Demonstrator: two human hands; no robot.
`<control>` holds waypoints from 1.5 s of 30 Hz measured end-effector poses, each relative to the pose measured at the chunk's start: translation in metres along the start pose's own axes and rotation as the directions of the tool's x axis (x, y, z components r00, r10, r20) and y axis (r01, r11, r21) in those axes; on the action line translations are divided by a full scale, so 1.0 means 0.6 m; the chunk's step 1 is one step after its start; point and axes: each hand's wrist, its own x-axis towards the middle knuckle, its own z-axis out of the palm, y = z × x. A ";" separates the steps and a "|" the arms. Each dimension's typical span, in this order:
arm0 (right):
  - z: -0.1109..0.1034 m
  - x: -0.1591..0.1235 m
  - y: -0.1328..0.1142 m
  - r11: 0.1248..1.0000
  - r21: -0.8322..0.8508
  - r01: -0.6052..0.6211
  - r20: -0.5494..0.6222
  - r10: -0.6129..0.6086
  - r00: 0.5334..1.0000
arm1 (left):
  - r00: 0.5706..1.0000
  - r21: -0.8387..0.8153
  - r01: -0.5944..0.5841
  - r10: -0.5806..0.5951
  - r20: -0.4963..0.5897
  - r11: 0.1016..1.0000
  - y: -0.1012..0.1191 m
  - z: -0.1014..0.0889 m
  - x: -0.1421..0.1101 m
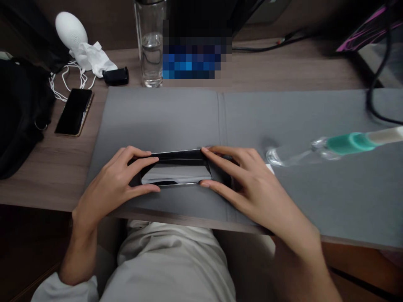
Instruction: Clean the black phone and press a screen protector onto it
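A black smartphone (176, 168) with a glossy screen lies flat and lengthwise on a grey desk mat (302, 126), near the front edge. My left hand (116, 184) pinches its left end between thumb and fingers. My right hand (242, 180) grips its right end the same way, fingers curled over both long edges. A small white scrap (270, 168) peeks out beside my right hand.
A clear spray bottle (317, 149) with a teal collar lies on the mat at right. A second phone (74, 111), white cables, a tissue, a white speaker, a black clip (116, 76) and a water bottle (151, 46) stand at the back left. A black bag (19, 113) sits far left.
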 end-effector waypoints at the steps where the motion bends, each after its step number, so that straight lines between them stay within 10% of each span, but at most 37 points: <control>1: 0.000 0.001 0.000 1.000 -0.001 0.003 -0.003 -0.003 1.000 | 1.000 0.005 -0.006 0.006 -0.002 1.000 0.000 0.000 0.000; 45: -0.004 0.005 -0.007 0.999 -0.028 -0.028 0.081 0.030 0.996 | 0.999 -0.054 0.037 -0.037 -0.002 0.998 0.000 0.003 0.000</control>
